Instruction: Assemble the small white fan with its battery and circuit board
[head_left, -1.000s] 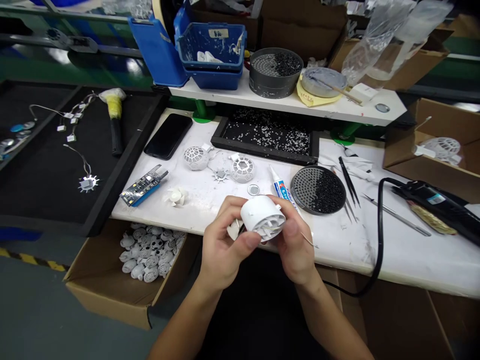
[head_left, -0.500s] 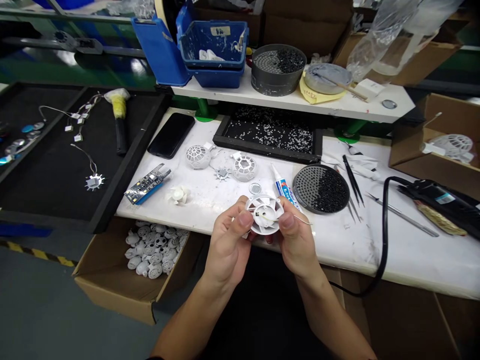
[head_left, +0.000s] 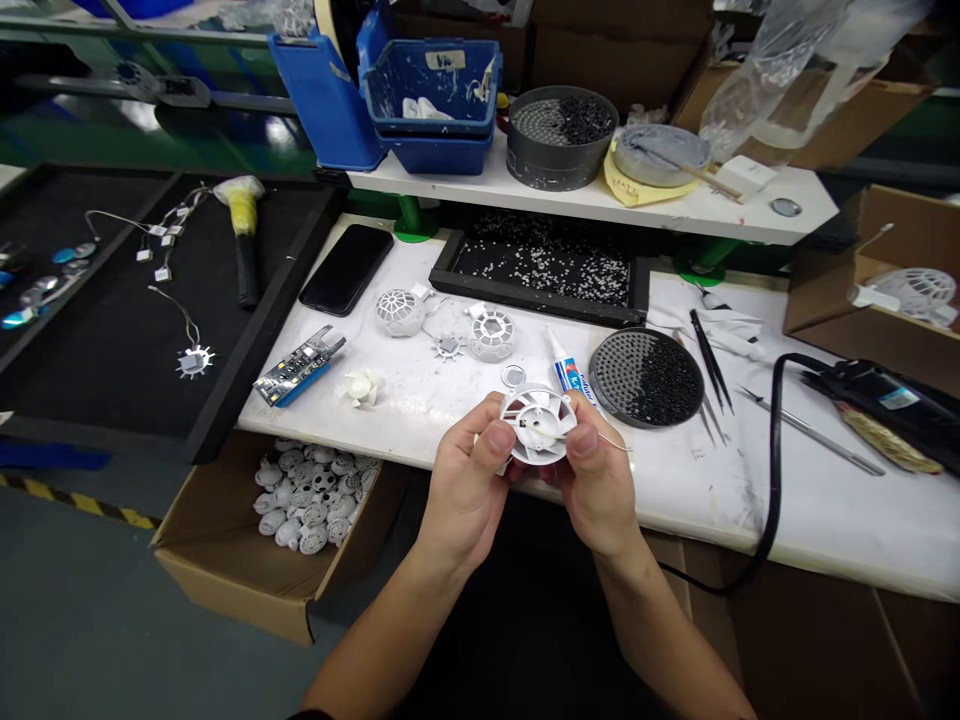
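A round white plastic fan frame point(head_left: 536, 448) with spokes and a thin pale wire is held in both hands over the bench's front edge. My left hand point(head_left: 474, 475) pinches its left rim, thumb on top. My right hand point(head_left: 596, 478) is closed on the right rim, its thumb by the wire. Some fingertips are hidden beneath the frame. Just beyond lie a small round disc point(head_left: 514, 376) and a glue tube point(head_left: 568, 365). Farther back sit two white lattice domes point(head_left: 491, 334) and a star-shaped board point(head_left: 448, 347). A small white fan wheel point(head_left: 361, 388) lies to the left.
A perforated dish of black bits point(head_left: 646, 378), tweezers point(head_left: 711, 358) and a corded black tool point(head_left: 885, 400) lie right. A phone point(head_left: 346, 269) and circuit board point(head_left: 300, 368) lie left. Behind are a black tray point(head_left: 540, 290) and a shelf point(head_left: 465, 190). A carton point(head_left: 225, 560) stands below left.
Both hands keep their hold on the fan frame, which looks turned or tilted slightly. The whole view has shifted a little; the things on the bench have stayed in place.
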